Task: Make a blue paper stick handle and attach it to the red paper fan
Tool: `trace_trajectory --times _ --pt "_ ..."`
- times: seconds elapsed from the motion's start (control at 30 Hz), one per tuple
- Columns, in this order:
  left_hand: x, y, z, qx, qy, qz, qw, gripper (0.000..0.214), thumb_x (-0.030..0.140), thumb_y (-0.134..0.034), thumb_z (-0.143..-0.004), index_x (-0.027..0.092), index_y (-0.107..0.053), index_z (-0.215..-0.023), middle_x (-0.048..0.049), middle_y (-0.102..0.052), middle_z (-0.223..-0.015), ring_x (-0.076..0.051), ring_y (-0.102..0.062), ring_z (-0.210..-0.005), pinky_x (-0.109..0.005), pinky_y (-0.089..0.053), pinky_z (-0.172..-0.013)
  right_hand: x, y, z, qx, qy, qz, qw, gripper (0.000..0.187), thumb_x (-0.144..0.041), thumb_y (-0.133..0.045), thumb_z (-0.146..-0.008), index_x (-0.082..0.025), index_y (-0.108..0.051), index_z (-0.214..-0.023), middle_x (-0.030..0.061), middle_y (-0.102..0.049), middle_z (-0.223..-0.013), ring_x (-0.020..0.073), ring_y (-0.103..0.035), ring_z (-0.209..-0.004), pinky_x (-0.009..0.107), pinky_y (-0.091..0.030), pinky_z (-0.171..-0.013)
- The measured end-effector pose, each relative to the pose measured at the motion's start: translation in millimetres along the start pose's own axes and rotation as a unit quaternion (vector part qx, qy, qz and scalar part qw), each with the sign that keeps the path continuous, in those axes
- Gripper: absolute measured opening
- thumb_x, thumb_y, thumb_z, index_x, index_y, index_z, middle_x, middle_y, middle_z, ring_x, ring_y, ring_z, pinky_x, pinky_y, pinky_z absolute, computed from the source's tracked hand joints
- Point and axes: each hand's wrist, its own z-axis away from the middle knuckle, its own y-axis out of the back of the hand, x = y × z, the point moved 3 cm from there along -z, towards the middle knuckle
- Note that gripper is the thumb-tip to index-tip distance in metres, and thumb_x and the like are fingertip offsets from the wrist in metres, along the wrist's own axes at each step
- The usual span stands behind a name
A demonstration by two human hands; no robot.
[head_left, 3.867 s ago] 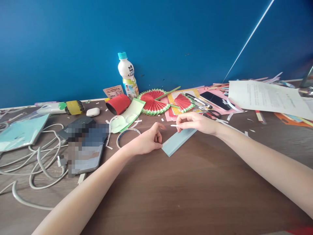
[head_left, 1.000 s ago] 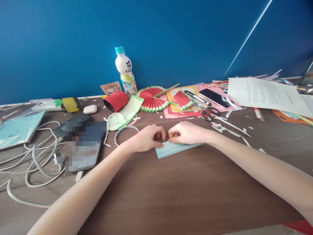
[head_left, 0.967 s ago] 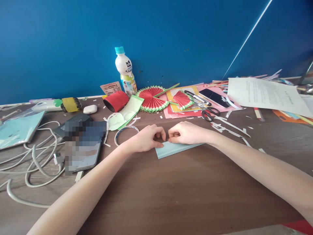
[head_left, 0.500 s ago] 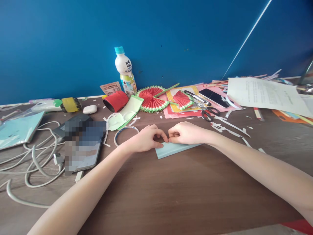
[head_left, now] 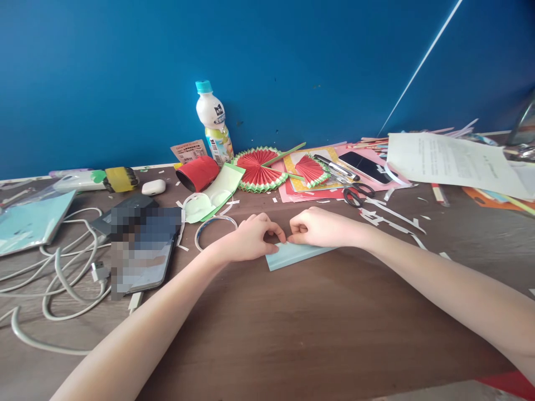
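Note:
A narrow folded strip of light blue paper (head_left: 292,257) lies on the brown table. My left hand (head_left: 253,236) pinches its far edge near the left end, thumb and forefinger close together. Right beside it, my right hand (head_left: 318,227) has its fingers curled on the same far edge and covers much of the strip's right part. A roll of tape (head_left: 202,230) lies just left of my left hand. Beyond the hands are a red and green pleated paper fan (head_left: 259,169) and a smaller pleated piece (head_left: 310,170).
Black scissors (head_left: 355,195) lie right of centre among white paper scraps. A bottle (head_left: 213,122) stands against the blue wall, with a red tube (head_left: 198,173) before it. On the left are a phone (head_left: 154,250) and white cables (head_left: 61,278); a printed sheet (head_left: 451,164) is far right.
My right hand has slid very slightly left along the strip's far edge. Otherwise both hands and the paper look nearly the same.

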Motion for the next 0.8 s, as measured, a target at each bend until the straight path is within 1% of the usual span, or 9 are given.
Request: trace_trajectory --times 0.13,0.27,0.43,0.57,0.67,0.8 --pt "0.7 0.4 0.6 0.001 -0.001 -0.002 1.000 0.024 0.024 -0.055 -0.070 0.025 -0.064 -0.091 -0.0016 -0.043 -0.082 -0.021 -0.044 -0.093 -0.035 -0.035 -0.087 1.8 -1.8 -0.1 0.004 -0.033 0.012 0.999 0.033 -0.047 -0.052 -0.073 -0.019 -0.045 -0.057 -0.0032 -0.046 -0.054 0.0085 -0.033 -0.047 0.025 -0.022 -0.047" --pt "0.9 0.3 1.2 -0.003 0.002 -0.002 1.000 0.025 0.025 -0.054 -0.070 0.025 -0.064 -0.093 -0.0016 -0.042 -0.083 -0.021 -0.044 -0.093 -0.035 -0.034 -0.088 3.3 -0.9 -0.8 0.006 -0.037 0.024 0.999 0.037 -0.049 -0.051 -0.073 -0.019 -0.041 -0.054 -0.0035 -0.040 -0.051 0.0083 -0.030 -0.047 0.025 -0.020 -0.046" --pt "2.2 1.1 1.4 -0.008 0.002 -0.006 1.000 0.025 0.025 -0.054 -0.070 0.025 -0.064 -0.093 -0.0016 -0.043 -0.084 -0.021 -0.044 -0.093 -0.036 -0.034 -0.089 4.3 1.5 0.1 -0.015 -0.023 0.024 0.999 0.030 -0.039 -0.047 -0.076 -0.019 -0.041 -0.055 -0.0040 -0.040 -0.051 0.0084 -0.031 -0.048 0.024 -0.021 -0.047" --pt "1.4 1.1 0.8 -0.005 0.003 -0.011 1.000 0.025 0.025 -0.053 -0.070 0.026 -0.064 -0.093 -0.0018 -0.043 -0.084 -0.021 -0.044 -0.093 -0.036 -0.034 -0.090 4.2 2.3 1.2 -0.016 -0.025 0.024 0.999 0.027 -0.035 -0.046 -0.076 -0.019 -0.041 -0.055 -0.0041 -0.040 -0.051 0.0083 -0.031 -0.047 0.024 -0.021 -0.047" --pt "0.4 0.5 0.4 -0.003 0.000 -0.013 1.000 0.025 0.026 -0.053 -0.070 0.027 -0.064 -0.093 -0.0016 -0.044 -0.084 -0.021 -0.044 -0.093 -0.036 -0.034 -0.090 4.1 1.9 1.3 -0.013 -0.019 0.026 0.999 0.026 -0.034 -0.046 -0.075 -0.019 -0.041 -0.055 -0.0041 -0.040 -0.050 0.0084 -0.031 -0.047 0.025 -0.021 -0.047" --pt "-0.3 0.0 0.2 -0.005 0.000 -0.010 1.000 0.025 0.026 -0.053 -0.070 0.027 -0.064 -0.093 -0.0015 -0.044 -0.085 -0.021 -0.044 -0.093 -0.036 -0.034 -0.090 7.2 3.4 0.4 -0.006 -0.022 0.025 0.999 0.028 -0.039 -0.047 -0.075 -0.019 -0.042 -0.055 -0.0044 -0.041 -0.051 0.0083 -0.032 -0.047 0.024 -0.021 -0.046"
